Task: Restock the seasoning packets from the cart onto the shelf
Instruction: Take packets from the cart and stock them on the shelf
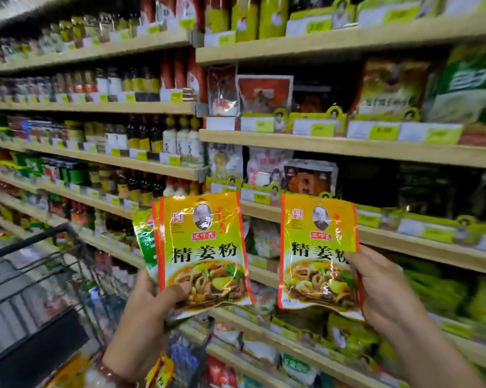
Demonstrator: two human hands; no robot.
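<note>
My left hand (pixel 152 312) grips a small stack of seasoning packets (pixel 205 247) by their lower left corner; the front one is yellow-orange with black characters and a food picture, and a green packet (pixel 144 242) peeks out behind it. My right hand (pixel 381 287) pinches a single matching yellow packet (pixel 317 253) by its right edge. Both are held upright in front of the wooden shelves (pixel 404 242). The black wire cart (pixel 40 275) stands at the lower left, with more packets (pixel 163 371) visible low down near it.
Wooden shelves run across the whole view. Bottles and jars fill the left bays; bagged seasonings with yellow price tags (pixel 379 133) fill the right bays. A dark gap (pixel 376 186) sits on the shelf behind the right packet. The aisle floor lies at far left.
</note>
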